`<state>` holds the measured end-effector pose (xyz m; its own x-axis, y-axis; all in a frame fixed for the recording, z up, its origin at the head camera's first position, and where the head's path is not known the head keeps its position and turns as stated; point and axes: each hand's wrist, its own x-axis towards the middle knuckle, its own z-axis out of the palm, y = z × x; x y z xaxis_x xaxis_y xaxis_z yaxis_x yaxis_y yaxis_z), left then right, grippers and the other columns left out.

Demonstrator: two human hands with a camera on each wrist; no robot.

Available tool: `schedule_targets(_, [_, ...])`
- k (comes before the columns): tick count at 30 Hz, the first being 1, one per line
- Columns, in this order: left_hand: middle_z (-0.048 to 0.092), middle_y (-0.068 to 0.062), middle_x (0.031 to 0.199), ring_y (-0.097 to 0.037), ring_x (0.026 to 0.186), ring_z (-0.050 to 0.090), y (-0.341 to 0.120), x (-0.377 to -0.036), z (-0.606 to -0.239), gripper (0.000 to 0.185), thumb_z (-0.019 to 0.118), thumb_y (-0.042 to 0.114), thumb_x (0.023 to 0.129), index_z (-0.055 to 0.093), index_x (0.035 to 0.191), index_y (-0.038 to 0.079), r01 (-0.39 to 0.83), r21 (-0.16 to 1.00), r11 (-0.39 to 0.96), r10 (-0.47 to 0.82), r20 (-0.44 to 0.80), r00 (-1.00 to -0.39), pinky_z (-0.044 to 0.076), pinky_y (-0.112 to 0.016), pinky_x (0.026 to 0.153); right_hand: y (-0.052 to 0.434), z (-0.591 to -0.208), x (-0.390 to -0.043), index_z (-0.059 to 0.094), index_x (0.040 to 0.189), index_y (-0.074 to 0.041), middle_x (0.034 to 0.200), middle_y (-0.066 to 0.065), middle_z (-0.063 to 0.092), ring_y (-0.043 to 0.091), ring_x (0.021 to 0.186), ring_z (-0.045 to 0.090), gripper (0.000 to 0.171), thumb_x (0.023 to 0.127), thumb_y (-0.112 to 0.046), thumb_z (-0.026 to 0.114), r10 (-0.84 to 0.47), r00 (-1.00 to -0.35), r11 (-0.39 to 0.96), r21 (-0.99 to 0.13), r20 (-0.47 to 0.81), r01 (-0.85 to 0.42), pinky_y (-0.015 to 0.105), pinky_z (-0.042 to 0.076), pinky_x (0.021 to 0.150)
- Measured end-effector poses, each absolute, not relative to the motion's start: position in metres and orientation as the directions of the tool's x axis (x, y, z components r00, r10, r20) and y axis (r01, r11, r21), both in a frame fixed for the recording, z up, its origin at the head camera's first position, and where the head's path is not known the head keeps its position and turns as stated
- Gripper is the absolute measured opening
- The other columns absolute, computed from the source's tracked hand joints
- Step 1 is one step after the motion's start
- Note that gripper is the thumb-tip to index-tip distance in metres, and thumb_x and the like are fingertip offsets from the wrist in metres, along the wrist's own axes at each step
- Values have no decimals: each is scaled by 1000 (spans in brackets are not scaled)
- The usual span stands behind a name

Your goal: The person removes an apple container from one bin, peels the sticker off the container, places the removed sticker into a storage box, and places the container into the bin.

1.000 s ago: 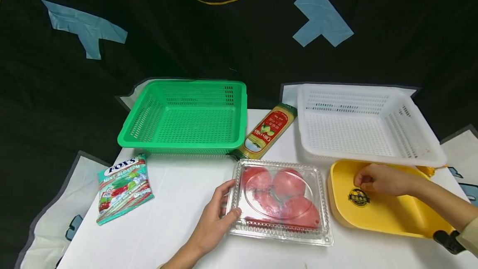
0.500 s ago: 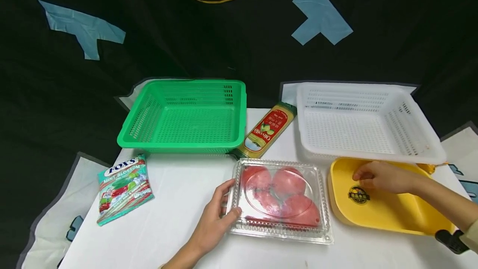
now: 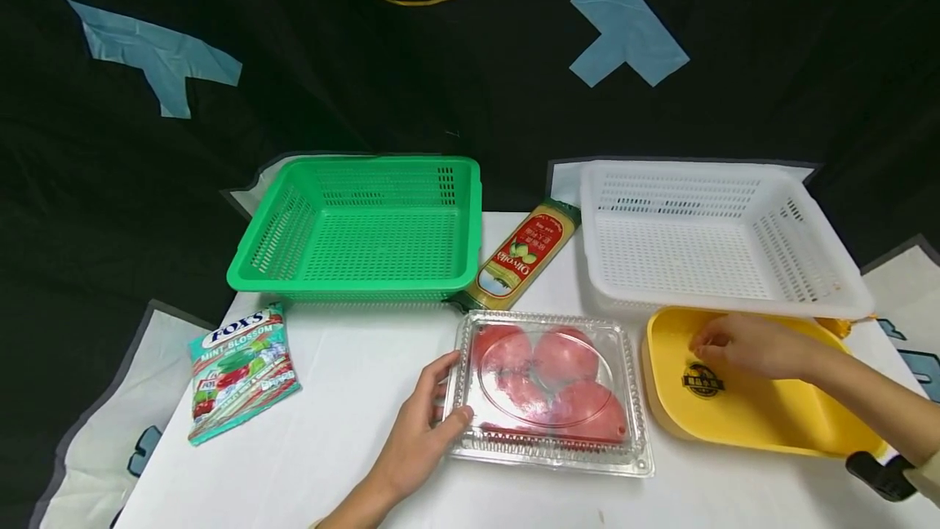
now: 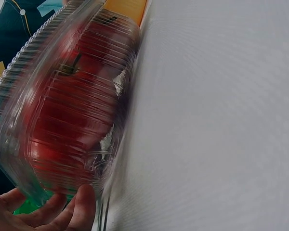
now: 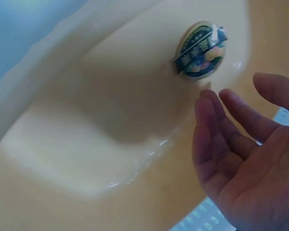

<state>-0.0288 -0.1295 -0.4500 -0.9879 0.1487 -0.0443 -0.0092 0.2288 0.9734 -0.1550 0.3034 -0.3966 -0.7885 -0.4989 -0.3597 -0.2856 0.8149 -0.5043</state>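
Note:
A clear plastic clamshell box of red tomatoes lies on the white table. At its left edge my left hand grips it, thumb on the rim, fingers along the side. The left wrist view shows the fingertips against the near end of the box. Inside the yellow basin hovers my right hand, its fingers loosely bent and nothing between them. Close to those fingers, a round sticker is on the basin's inner bottom.
Behind stand a green basket and a white basket. A gold pasta packet lies slanted between them. On the left is a FOX'S candy bag. Something orange pokes out by the basin's back right corner.

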Motion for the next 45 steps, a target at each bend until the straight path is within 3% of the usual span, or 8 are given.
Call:
schedule_targets(9, [50,-5,133,-23,95,58,-129,-30,-450,63,62,16,90,34,145,31,0,975,222,155,-36,-987,52,-33,75,297,-390,-147,65,106,-3,75,0,58,14,66,53,24,96,-25,59,-506,-792,764,-604,-342,-228,25,44,58])
schedule_targets(20, [51,-6,130,-24,93,58,-130,-28,-451,63,61,16,90,33,145,30,-9,973,229,154,-45,-987,51,-33,75,282,-372,-137,63,119,-3,101,3,67,20,84,63,31,99,-26,55,-519,-816,686,-694,-254,-220,28,53,71])
schedule_targets(41, [51,-2,131,-22,97,57,-129,-29,-450,63,62,17,90,33,145,31,2,970,244,144,-34,-989,51,-33,76,266,-383,-112,59,121,-1,98,8,66,24,79,62,27,99,-17,54,-545,-823,507,-845,-162,-170,32,54,66])
schedule_targets(45, [51,-2,131,-22,98,57,-129,-29,-450,64,62,17,90,33,145,31,-1,969,246,145,-38,-989,51,-33,77,262,-385,-104,60,121,-5,98,4,65,21,84,61,30,96,-23,59,-525,-832,535,-830,-179,-159,28,53,71])
